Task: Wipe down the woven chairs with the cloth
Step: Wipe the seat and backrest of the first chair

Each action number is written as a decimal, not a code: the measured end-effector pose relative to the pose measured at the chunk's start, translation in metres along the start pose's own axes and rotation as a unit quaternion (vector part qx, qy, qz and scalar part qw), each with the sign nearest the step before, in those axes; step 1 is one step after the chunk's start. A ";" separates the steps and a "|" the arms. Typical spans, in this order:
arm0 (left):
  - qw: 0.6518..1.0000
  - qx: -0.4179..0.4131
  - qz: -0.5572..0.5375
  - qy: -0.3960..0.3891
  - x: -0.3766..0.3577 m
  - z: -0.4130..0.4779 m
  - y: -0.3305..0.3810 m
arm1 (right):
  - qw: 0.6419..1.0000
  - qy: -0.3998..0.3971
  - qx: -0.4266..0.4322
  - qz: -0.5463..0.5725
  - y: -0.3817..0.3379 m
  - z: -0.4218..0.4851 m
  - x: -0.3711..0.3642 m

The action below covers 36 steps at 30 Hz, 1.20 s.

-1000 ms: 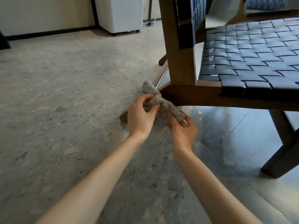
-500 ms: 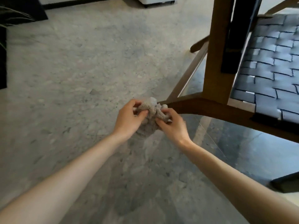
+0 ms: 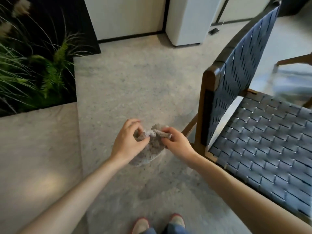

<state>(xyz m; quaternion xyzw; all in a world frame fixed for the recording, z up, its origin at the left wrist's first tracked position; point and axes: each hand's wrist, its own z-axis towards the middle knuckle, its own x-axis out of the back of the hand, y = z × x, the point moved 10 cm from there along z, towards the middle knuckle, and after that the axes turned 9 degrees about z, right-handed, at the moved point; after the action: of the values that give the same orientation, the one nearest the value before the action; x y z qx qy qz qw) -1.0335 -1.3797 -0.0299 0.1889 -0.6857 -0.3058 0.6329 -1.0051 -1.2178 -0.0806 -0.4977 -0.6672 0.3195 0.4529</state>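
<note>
A bunched grey cloth [image 3: 150, 149] hangs in front of me above the floor. My left hand [image 3: 128, 141] pinches its left end and my right hand [image 3: 177, 144] pinches its twisted right end. To the right stands a wooden chair [image 3: 205, 98] with a dark blue woven seat [image 3: 263, 141] and a woven backrest [image 3: 239, 68]. Both hands are clear of the chair, just left of its rear post.
A dark planter with green ferns and grasses [image 3: 33, 65] fills the left. A white appliance [image 3: 187, 21] stands against the far wall. My two shoes [image 3: 158, 223] show at the bottom edge on the speckled floor. Another wooden chair frame [image 3: 295, 59] pokes in at the right.
I have risen from low beside the chair frame, so the view is higher and looks down on the seat. Both hands have come away from the lower rail, still holding the cloth.
</note>
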 end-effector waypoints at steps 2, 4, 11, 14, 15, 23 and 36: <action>1.000 -0.004 -0.013 -0.005 0.044 -0.006 0.028 | 1.000 -0.006 -0.001 -0.004 -0.050 -0.023 0.007; 0.999 0.014 -0.032 -0.013 0.087 -0.012 0.051 | 1.000 -0.008 0.003 -0.016 -0.099 -0.045 0.015; 0.999 0.005 -0.047 0.001 0.194 -0.001 0.104 | 0.991 0.004 0.070 -0.111 -0.233 -0.093 0.048; 0.999 -0.004 -0.053 -0.011 0.214 0.011 0.117 | 0.983 0.028 0.090 -0.161 -0.262 -0.104 0.065; 0.998 -0.016 -0.050 -0.017 0.218 0.016 0.124 | 0.979 0.041 0.092 -0.175 -0.269 -0.107 0.072; 0.984 -0.118 0.097 -0.093 0.200 0.103 0.178 | 0.960 0.132 0.096 -0.228 -0.300 -0.079 0.145; 0.953 -0.203 0.140 -0.176 0.152 0.321 0.285 | 0.959 0.269 0.035 -0.080 -0.314 0.056 0.294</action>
<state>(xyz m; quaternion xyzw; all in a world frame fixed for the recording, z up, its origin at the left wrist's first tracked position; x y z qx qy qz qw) -1.3322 -1.2091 0.2683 -0.0982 -0.7294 -0.3749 0.5638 -1.2025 -1.0304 0.2571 -0.4941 -0.5471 0.1596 0.6566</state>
